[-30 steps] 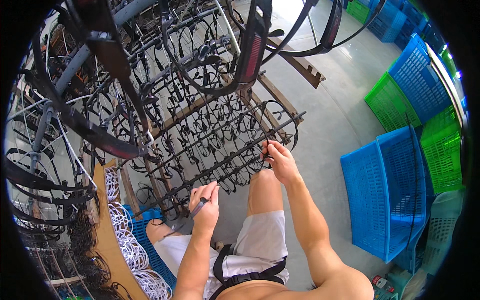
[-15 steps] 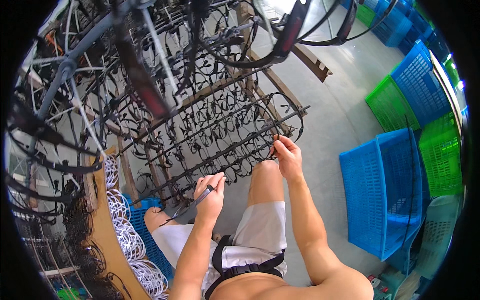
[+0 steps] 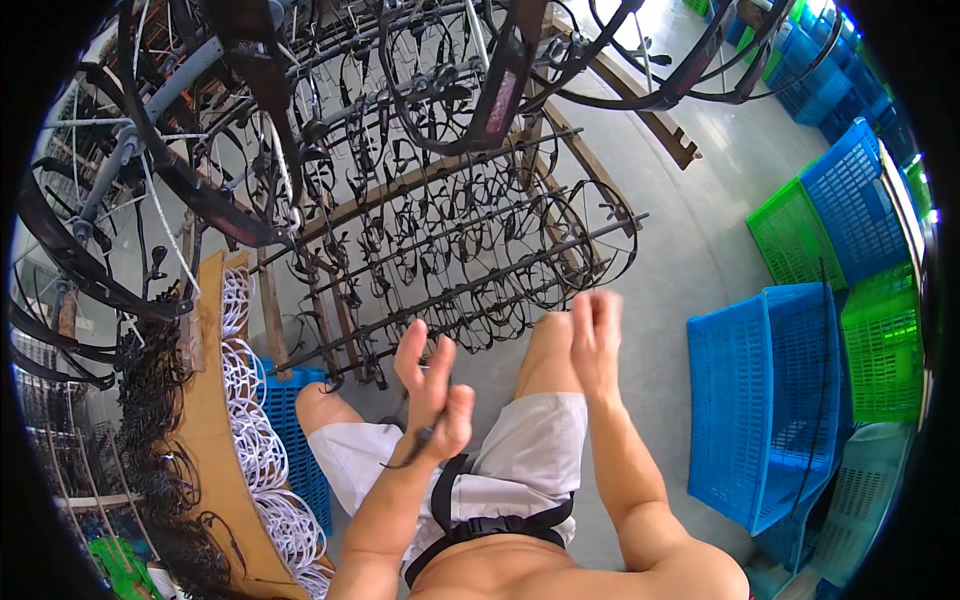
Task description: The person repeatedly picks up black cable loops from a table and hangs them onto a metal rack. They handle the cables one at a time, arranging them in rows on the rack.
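Left hand [image 3: 432,395] raised above the lap, fingers spread, thumb pinching a thin dark wire piece [image 3: 408,452] that hangs just below the palm. Right hand [image 3: 596,335] blurred, seemingly loose and empty, just short of the wooden rack of black wire loops [image 3: 450,250]. Farther right, stacked blue plastic crates [image 3: 765,400].

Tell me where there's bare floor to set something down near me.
Bare grey floor lies between the rack of black hoops and the blue crate, just past the right hand. The side by the left hand is crowded: rack, white hoops, a blue basket.
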Demonstrator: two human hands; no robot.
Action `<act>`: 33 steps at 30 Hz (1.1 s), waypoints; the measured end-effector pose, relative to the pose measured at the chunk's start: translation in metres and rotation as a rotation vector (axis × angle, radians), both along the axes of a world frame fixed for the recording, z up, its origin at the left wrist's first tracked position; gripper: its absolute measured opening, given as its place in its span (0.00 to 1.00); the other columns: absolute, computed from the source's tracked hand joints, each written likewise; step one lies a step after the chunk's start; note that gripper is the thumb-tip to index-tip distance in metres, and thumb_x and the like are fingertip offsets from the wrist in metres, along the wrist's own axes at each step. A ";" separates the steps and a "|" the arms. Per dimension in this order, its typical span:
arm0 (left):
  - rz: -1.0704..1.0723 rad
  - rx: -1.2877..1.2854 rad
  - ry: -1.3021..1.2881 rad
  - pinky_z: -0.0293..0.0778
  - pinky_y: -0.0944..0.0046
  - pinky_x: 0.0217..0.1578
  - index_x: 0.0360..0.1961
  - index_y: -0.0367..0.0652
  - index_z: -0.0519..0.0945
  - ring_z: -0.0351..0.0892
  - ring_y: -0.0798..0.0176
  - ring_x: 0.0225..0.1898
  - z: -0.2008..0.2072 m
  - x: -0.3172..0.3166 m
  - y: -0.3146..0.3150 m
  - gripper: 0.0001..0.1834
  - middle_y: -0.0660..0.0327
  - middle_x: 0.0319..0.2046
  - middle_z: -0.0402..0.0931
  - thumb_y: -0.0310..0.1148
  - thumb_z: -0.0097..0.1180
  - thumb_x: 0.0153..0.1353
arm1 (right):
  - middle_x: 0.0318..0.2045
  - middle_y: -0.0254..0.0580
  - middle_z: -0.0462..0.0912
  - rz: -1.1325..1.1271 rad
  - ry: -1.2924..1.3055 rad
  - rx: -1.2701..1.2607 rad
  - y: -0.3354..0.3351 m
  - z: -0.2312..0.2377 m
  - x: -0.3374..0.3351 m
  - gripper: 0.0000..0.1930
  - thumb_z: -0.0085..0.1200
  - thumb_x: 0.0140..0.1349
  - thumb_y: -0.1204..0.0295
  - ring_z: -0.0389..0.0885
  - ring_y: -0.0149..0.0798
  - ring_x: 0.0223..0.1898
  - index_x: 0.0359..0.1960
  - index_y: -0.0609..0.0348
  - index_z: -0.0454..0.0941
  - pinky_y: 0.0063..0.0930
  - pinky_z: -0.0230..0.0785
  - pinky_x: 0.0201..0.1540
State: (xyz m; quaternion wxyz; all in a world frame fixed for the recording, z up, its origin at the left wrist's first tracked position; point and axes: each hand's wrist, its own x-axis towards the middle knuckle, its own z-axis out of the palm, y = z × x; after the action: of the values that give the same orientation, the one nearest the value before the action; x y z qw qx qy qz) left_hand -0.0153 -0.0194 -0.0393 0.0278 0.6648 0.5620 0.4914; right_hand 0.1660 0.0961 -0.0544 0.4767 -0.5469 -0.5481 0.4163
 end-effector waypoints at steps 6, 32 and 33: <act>-0.108 -0.084 0.487 0.38 0.39 0.65 0.55 0.67 0.74 0.43 0.45 0.69 0.003 0.032 0.001 0.23 0.57 0.60 0.61 0.43 0.58 0.55 | 0.36 0.35 0.77 0.576 0.833 -0.966 -0.070 0.022 -0.006 0.14 0.43 0.69 0.59 0.76 0.30 0.34 0.40 0.56 0.74 0.25 0.69 0.39; 0.226 -0.199 0.313 0.67 0.62 0.34 0.31 0.46 0.80 0.75 0.61 0.31 -0.041 0.001 0.042 0.07 0.66 0.28 0.78 0.28 0.64 0.49 | 0.32 0.36 0.82 0.221 0.727 -0.484 0.070 -0.055 -0.063 0.09 0.47 0.68 0.65 0.75 0.25 0.28 0.40 0.56 0.74 0.18 0.64 0.32; 0.227 -0.195 0.312 0.67 0.62 0.34 0.31 0.46 0.80 0.75 0.61 0.31 -0.040 0.001 0.043 0.07 0.66 0.28 0.78 0.28 0.64 0.50 | 0.32 0.36 0.82 0.236 0.710 -0.484 0.071 -0.054 -0.062 0.09 0.47 0.68 0.65 0.75 0.25 0.28 0.40 0.57 0.74 0.18 0.64 0.32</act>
State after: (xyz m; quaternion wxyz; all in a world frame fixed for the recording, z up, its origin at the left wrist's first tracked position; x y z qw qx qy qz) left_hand -0.0144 0.0238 -0.0795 -0.0510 0.6592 0.6757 0.3260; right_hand 0.1039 0.1670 -0.1088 0.4426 -0.3995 -0.2959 0.7463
